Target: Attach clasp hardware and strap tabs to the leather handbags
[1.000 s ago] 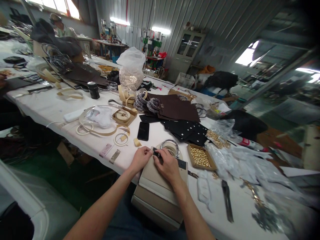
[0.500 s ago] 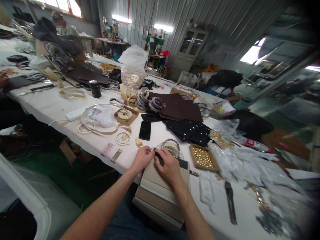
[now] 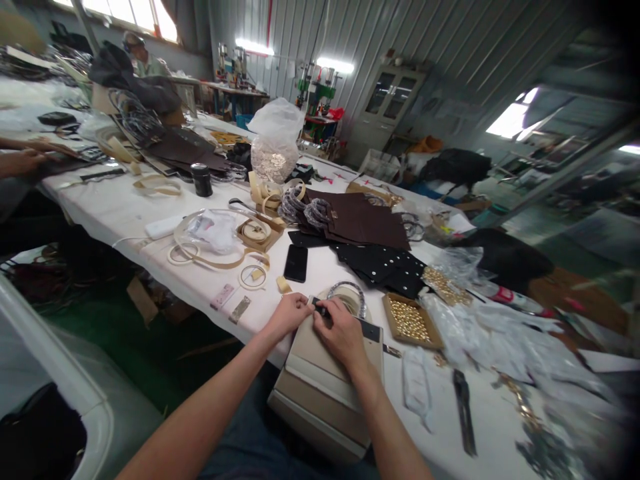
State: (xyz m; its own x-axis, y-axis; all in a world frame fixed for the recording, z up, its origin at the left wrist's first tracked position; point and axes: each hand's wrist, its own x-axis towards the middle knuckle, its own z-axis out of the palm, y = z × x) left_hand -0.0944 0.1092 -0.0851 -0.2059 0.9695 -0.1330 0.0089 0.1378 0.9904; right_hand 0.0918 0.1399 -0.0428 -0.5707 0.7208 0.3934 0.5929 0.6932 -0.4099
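Observation:
A beige handbag (image 3: 320, 360) with a dark strip (image 3: 370, 329) along its top leans between my lap and the table edge. My left hand (image 3: 291, 313) pinches the bag's top left corner, thumb against finger. Close beside it, my right hand (image 3: 343, 332) has its fingers bent over the dark strip and grips there. Whatever small part lies between the fingertips is hidden. Behind the strip rises a plastic-wrapped handle (image 3: 361, 297), next to a roll of pale tape partly covered by it.
A box of gold studs (image 3: 407, 320) stands right of the bag, with a dark tool (image 3: 464, 413) nearer me. Beyond lie a phone (image 3: 296, 263), black studded pieces (image 3: 380, 267) and brown bag panels (image 3: 365, 220). A co-worker's hand (image 3: 23, 162) works at far left.
The view has turned slightly left, so the table appears shifted right. A co-worker's hands now show more fully at the left. My hands stay at the bag's top corner with small finger movements.

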